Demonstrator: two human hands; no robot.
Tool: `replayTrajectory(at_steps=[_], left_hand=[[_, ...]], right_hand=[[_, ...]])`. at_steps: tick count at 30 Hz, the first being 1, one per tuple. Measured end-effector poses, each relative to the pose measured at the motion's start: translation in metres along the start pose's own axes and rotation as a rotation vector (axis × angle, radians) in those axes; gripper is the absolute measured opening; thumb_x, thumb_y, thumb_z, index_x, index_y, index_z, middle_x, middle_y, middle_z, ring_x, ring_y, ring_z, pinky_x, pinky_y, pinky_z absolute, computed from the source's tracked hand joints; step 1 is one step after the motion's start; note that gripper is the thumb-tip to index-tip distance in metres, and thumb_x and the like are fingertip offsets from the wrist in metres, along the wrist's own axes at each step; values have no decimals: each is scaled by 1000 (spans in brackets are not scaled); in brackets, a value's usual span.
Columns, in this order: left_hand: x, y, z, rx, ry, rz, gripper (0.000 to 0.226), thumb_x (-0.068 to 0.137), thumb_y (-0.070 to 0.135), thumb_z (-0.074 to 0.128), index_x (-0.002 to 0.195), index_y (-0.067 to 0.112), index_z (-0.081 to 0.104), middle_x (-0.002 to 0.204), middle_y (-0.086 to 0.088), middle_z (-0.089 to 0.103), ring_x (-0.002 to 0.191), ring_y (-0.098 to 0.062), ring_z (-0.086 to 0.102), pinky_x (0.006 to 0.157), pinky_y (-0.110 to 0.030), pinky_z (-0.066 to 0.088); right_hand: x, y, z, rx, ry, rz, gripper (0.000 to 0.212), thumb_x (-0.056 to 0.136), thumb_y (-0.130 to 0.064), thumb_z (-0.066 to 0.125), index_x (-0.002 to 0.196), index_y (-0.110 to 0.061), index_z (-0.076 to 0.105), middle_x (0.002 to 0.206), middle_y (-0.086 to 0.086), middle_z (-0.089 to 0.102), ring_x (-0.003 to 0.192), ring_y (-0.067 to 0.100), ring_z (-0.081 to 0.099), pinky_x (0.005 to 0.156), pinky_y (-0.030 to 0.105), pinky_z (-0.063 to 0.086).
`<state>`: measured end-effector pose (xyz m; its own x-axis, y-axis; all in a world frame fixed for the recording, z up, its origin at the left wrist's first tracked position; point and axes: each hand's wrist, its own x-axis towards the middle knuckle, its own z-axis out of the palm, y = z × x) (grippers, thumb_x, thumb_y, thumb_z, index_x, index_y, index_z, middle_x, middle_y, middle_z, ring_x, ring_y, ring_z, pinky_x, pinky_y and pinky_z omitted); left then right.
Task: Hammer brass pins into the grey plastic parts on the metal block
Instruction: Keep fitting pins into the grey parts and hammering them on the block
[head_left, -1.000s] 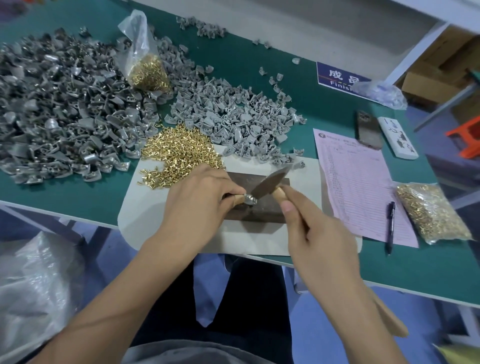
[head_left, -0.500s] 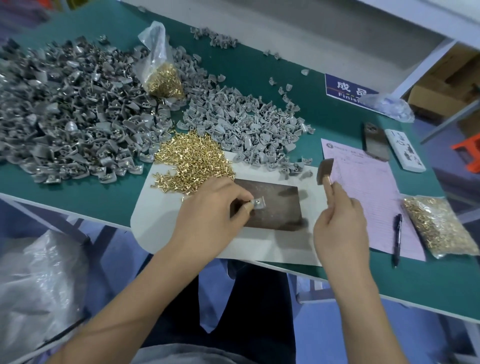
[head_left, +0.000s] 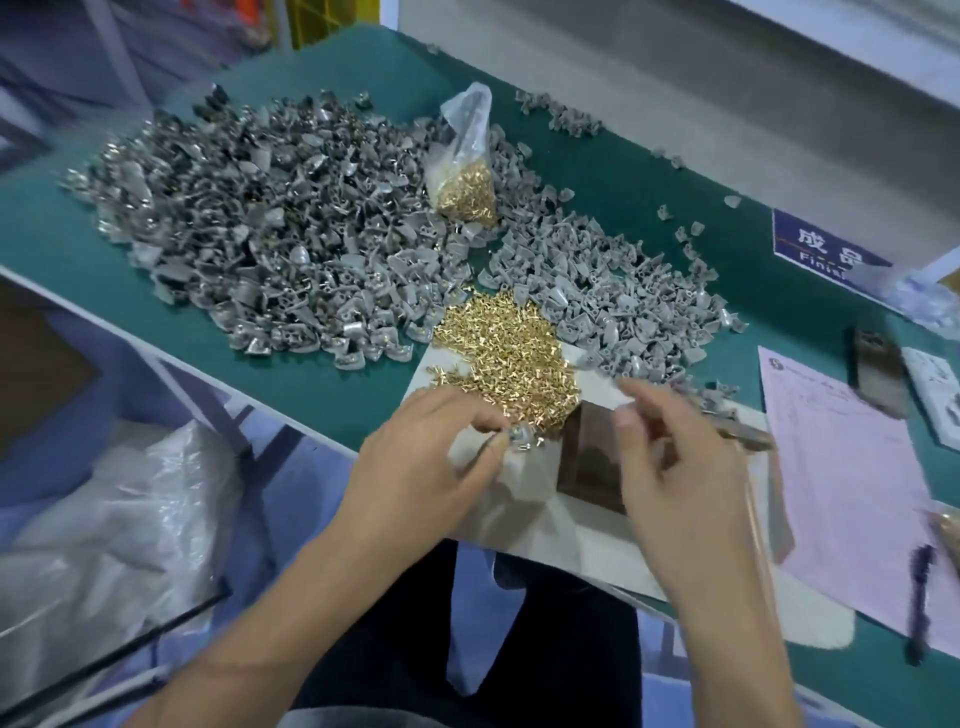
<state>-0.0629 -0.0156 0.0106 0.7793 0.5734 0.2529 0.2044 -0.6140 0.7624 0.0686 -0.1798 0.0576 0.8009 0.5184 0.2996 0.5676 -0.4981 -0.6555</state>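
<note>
hammer blurred behind right hand

I see two bare forearms coming up from the bottom of my view, with no sleeves, gloves, watch, rings or bands showing on them. The left hand and the right hand are both uncovered, with short, plain fingernails; the thumbnail on the right hand is the clearest one, though motion blur softens it. Between the arms I make out dark, almost black trousers over the lap, and at the very bottom edge a strip of grey fabric from the upper garment.
</note>
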Motion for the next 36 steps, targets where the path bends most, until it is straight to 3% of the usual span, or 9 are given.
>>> replayTrajectory(at_steps=[3, 8, 11, 16, 20, 25, 28, 32, 36], left_hand=[[-1, -16, -14, 21, 64, -15, 8, 91, 38, 63, 98, 37, 67, 97, 23, 60, 95, -2, 53, 72, -30, 50], [-2, -53, -42, 145, 106, -125, 12, 91, 35, 68, 101, 30, 71, 95, 18, 62, 96, -9, 55, 75, -36, 52], [-3, -68, -53, 228, 136, -194, 10, 90, 36, 70, 99, 32, 69, 95, 18, 62, 96, -11, 55, 74, -32, 50], [-3, -74, -60, 243, 205, -226, 17, 89, 37, 65, 106, 35, 63, 103, 18, 60, 98, -9, 57, 72, -30, 52], [-2, -62, -58, 206, 194, -178, 14, 89, 30, 68, 102, 32, 65, 100, 16, 62, 92, -9, 60, 65, -35, 54], [10, -40, -46, 176, -33, -114, 11, 89, 36, 68, 101, 38, 67, 97, 20, 66, 86, -2, 58, 63, -23, 48], [19, -28, -27, 268, -119, -109, 22, 92, 42, 62, 115, 41, 62, 110, 19, 63, 95, -6, 60, 71, -28, 48], [27, -19, -12, 323, -75, -158, 33, 92, 45, 65, 121, 34, 54, 111, 12, 53, 92, -16, 59, 71, -35, 49], [28, -20, -11, 350, -16, -214, 32, 89, 45, 70, 113, 29, 55, 112, 8, 55, 91, -20, 60, 68, -37, 48]], right_hand=[[5, -32, 43, 102, -299, -122, 21, 94, -26, 72, 114, -35, 74, 99, -21, 68, 90, 3, 63, 76, 16, 49], [25, -56, 105, -6, -426, -193, 10, 93, -27, 72, 100, -31, 77, 95, -19, 67, 93, 3, 60, 82, 35, 53], [31, -66, 131, -74, -461, -239, 6, 93, -29, 69, 95, -32, 74, 90, -18, 65, 91, 7, 58, 80, 36, 52], [37, -77, 154, -150, -396, -260, 5, 93, -29, 67, 93, -32, 71, 87, -19, 60, 91, 9, 52, 78, 33, 49], [46, -78, 151, -107, -361, -242, 13, 96, -32, 66, 105, -30, 75, 99, -18, 68, 98, 6, 55, 84, 30, 49], [57, -47, 99, 10, -163, -107, 17, 100, -30, 60, 107, -28, 75, 98, -18, 71, 98, 12, 64, 86, 39, 54], [57, -22, 67, -25, -74, -38, 15, 100, -31, 61, 106, -28, 75, 96, -20, 71, 93, 8, 64, 85, 41, 56], [54, 5, 48, -66, -8, 52, 13, 100, -31, 61, 102, -30, 74, 94, -18, 70, 93, 12, 64, 82, 35, 52], [51, 14, 48, -43, -19, 41, 14, 99, -25, 62, 99, -25, 76, 91, -18, 72, 85, 4, 63, 73, 20, 44]])
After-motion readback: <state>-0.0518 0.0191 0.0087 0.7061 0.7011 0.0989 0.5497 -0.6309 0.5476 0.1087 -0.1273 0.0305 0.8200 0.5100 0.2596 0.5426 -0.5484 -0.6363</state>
